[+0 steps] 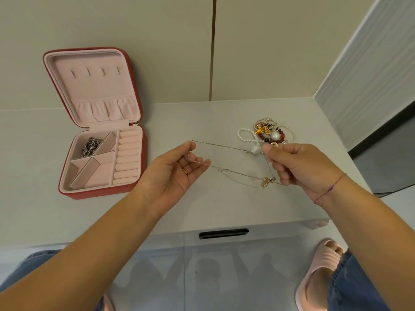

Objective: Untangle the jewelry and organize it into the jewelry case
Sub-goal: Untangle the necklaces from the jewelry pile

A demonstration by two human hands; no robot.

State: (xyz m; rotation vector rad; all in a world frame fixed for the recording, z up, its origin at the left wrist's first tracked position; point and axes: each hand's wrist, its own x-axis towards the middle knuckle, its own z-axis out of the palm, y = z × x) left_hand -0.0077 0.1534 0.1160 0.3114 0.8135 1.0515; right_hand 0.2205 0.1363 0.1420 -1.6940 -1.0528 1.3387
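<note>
Above the table's [224,205] near edge, the left hand [177,169] and right hand [301,169] each pinch a thin silver chain [224,146], stretched between their curled fingers. Beyond the right hand lies the tangled jewelry pile [267,132]. The open jewelry case [101,194] sits far left.

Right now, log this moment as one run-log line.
left hand: pinches silver chain necklace | right hand: pinches same necklace | jewelry case: open, dark chain in rear-left compartment | jewelry pile: tangled, beyond right hand

We pinch a thin chain [224,146] between left hand [173,173] and right hand [303,167] above the surface [202,205], beside the open jewelry case [96,194].
</note>
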